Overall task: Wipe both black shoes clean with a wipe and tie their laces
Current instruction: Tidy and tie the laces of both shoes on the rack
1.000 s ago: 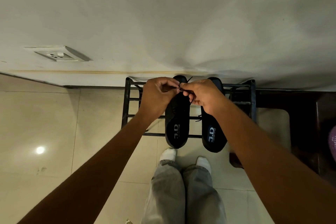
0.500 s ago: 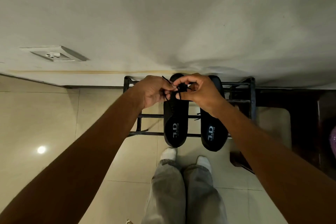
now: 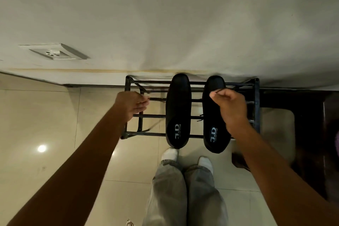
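Two black shoes lie side by side on a black metal rack (image 3: 128,86), toes toward the wall. My left hand (image 3: 132,105) is out to the left of the left shoe (image 3: 178,108), its fingers pinched on a thin black lace end that runs toward that shoe. Over the right shoe (image 3: 213,135) my right hand (image 3: 228,105) pinches another lace end (image 3: 219,90) between thumb and fingers. The stretch of lace between the hands is hard to make out against the dark shoes. No wipe is in view.
The rack stands against a pale wall with a socket plate (image 3: 55,53) to the left. My feet in white socks (image 3: 169,154) and grey trousers stand on the tiled floor just in front. Dark furniture (image 3: 311,134) fills the right side.
My hands were together over the left shoe working the lace. They have drawn apart sideways, the left one to the left and the right one over the right shoe, each keeping a lace end.
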